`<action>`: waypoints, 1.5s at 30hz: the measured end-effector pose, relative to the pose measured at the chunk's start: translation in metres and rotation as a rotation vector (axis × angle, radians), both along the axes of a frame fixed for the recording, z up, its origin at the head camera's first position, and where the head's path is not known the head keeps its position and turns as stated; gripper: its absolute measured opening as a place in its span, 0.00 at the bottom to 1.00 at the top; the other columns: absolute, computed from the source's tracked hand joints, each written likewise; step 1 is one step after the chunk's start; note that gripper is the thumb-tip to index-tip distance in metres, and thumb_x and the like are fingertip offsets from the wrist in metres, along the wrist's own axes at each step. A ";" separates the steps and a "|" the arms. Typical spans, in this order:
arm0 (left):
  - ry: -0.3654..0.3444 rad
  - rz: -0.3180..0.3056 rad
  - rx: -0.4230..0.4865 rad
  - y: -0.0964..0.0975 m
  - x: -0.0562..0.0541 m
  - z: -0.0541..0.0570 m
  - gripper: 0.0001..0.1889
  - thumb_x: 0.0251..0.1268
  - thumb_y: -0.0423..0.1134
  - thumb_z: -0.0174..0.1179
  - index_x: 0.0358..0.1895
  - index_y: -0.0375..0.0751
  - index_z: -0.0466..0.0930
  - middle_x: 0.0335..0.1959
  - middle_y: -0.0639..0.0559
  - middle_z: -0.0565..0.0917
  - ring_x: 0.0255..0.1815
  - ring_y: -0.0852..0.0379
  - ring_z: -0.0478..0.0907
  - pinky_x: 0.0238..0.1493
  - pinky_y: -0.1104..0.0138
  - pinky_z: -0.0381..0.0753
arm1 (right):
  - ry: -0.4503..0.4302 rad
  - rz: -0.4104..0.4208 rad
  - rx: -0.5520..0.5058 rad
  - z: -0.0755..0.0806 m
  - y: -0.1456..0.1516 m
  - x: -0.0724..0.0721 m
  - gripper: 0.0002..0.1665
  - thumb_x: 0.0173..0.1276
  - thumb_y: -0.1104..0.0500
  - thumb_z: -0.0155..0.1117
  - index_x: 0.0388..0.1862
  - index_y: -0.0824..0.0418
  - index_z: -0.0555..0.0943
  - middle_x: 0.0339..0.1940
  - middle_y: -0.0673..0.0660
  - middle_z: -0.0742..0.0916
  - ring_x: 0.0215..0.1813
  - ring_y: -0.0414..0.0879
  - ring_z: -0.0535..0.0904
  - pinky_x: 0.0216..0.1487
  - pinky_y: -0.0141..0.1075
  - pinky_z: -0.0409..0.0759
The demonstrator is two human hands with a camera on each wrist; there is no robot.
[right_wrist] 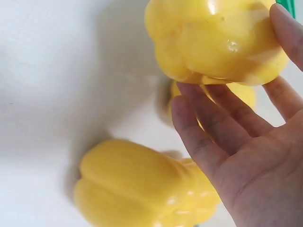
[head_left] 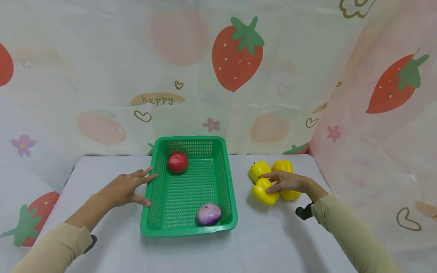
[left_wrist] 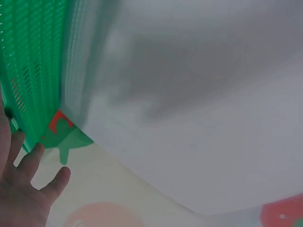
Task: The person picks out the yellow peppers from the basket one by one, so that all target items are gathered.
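My right hand holds a yellow bell pepper between thumb and fingers, just above the white table; a shadow lies beneath it. In the right wrist view the thumb is on one side of this pepper and fingertips reach its underside. Around that hand sit more yellow bell peppers, one partly behind the fingers. My left hand, fingers spread, rests at the left rim of a green perforated basket. Inside the basket are a red round fruit like a pomegranate at the back left and a purple onion at the front right.
The white-covered table runs back to a hanging cloth printed with strawberries, hearts and flowers. Another stretch of the cloth borders the table on the right. The basket stands in the middle, left of the peppers.
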State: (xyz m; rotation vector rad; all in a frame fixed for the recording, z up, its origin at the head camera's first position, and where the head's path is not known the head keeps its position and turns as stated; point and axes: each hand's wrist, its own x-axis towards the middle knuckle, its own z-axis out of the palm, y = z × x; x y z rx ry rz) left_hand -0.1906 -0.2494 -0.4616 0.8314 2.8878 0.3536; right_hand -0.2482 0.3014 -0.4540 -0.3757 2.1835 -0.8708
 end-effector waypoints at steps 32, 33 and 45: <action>0.019 -0.010 0.005 0.002 0.002 0.003 0.50 0.44 0.62 0.75 0.71 0.39 0.70 0.72 0.34 0.67 0.68 0.30 0.68 0.55 0.34 0.73 | 0.002 -0.053 0.044 -0.033 0.000 0.011 0.40 0.69 0.50 0.68 0.77 0.56 0.65 0.71 0.68 0.70 0.65 0.58 0.69 0.63 0.53 0.74; 0.018 -0.010 0.005 0.002 0.002 0.003 0.50 0.44 0.62 0.75 0.71 0.39 0.70 0.72 0.34 0.67 0.68 0.30 0.68 0.55 0.34 0.73 | -0.003 -0.058 0.047 -0.033 0.000 0.011 0.41 0.69 0.50 0.68 0.77 0.56 0.65 0.71 0.69 0.69 0.65 0.59 0.68 0.64 0.53 0.74; 0.017 -0.009 0.006 0.002 0.001 0.004 0.50 0.44 0.62 0.75 0.71 0.39 0.70 0.72 0.35 0.67 0.68 0.29 0.68 0.55 0.33 0.73 | -0.049 -0.065 0.089 -0.017 0.001 0.011 0.45 0.68 0.44 0.66 0.79 0.53 0.61 0.72 0.67 0.68 0.64 0.57 0.71 0.63 0.55 0.74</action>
